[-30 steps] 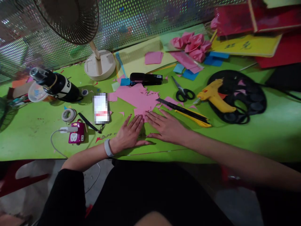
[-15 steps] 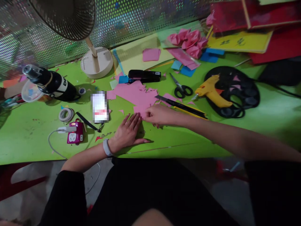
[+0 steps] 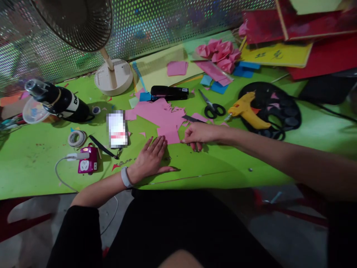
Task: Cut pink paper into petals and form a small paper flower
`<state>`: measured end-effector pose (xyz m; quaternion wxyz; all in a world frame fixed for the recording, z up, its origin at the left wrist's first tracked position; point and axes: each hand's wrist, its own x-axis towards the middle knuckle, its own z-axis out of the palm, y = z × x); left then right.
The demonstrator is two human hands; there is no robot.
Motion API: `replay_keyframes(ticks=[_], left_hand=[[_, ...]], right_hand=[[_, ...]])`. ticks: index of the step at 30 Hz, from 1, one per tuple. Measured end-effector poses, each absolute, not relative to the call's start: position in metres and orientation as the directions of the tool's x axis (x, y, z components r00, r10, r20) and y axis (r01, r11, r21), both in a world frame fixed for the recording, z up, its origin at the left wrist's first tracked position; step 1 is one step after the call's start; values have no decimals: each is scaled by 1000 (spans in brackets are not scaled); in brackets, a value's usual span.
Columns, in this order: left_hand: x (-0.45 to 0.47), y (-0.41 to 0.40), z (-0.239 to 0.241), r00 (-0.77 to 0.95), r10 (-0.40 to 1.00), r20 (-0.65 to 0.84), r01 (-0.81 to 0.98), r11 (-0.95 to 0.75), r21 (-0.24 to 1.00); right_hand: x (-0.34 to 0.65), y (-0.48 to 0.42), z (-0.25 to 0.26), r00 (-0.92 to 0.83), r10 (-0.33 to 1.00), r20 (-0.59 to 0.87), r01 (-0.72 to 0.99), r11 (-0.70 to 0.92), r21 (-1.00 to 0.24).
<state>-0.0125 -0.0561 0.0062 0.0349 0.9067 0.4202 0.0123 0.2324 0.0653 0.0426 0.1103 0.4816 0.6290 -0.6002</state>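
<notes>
A jagged-cut pink paper sheet (image 3: 164,119) lies on the green table (image 3: 41,160) in front of me. My left hand (image 3: 149,158) rests flat and open on the table, its fingertips at the sheet's near edge. My right hand (image 3: 199,134) is closed with curled fingers at the sheet's lower right corner, the thumb tip touching it. I cannot see what, if anything, those fingers grip. The black tip of a utility knife (image 3: 192,118) shows just behind that hand; the rest is hidden by my arm.
Black scissors (image 3: 213,108), a yellow glue gun (image 3: 247,111) on a black tray (image 3: 290,111) and a black stapler (image 3: 169,92) lie beyond. A fan base (image 3: 113,78), dark bottle (image 3: 63,102), phone (image 3: 117,128), tape roll (image 3: 76,137) and magenta plug (image 3: 87,162) sit left. Folded pink pieces (image 3: 220,52) are at the back.
My right hand went from lying flat on the pink paper to curled at its right corner, sliding slightly right. The left hand stayed flat.
</notes>
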Motion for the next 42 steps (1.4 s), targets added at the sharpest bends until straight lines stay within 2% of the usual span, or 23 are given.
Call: replay_keyframes(ticks=[4,9,12,14,15,16,18,19,21,23,28,38,40,42], left_hand=[[-13,-56,5,653,757,0,755,-652,79],[-14,-53,17,644,763,-51,762,-635,125],[-15,-41,39,625,780,-26,757,-598,263],[-13,-26,55,476,878,37,800,-450,397],[-10,-17,62,395,919,6,806,-350,478],[-7,-8,66,352,930,-105,795,-238,558],[-1,11,69,372,820,-434,734,26,679],[2,19,67,396,721,-569,706,157,690],[6,29,60,389,609,-691,676,321,663],[7,34,51,384,585,-714,657,370,657],[3,35,41,434,630,-644,677,244,694],[-30,32,62,278,594,-755,868,181,462],[-39,29,66,267,593,-760,874,183,450],[-43,27,70,262,631,-730,845,216,490]], right_hand=[[243,62,50,-468,535,-704,747,-187,-639],[224,61,43,-537,520,-664,706,-155,-691],[217,62,32,-553,508,-660,697,-151,-701],[217,62,29,-551,510,-661,692,-163,-703],[218,62,29,-550,512,-660,688,-170,-705],[218,62,30,-552,511,-659,683,-175,-709],[219,60,32,-556,515,-652,678,-173,-714],[219,60,33,-560,517,-647,677,-166,-717],[219,59,35,-563,525,-639,679,-148,-719],[219,58,35,-565,526,-635,679,-140,-720],[219,60,28,-594,504,-628,661,-140,-738],[221,60,31,-590,498,-636,701,-75,-709],[221,59,33,-587,496,-640,703,-80,-707],[220,58,34,-581,505,-638,711,-66,-700]])
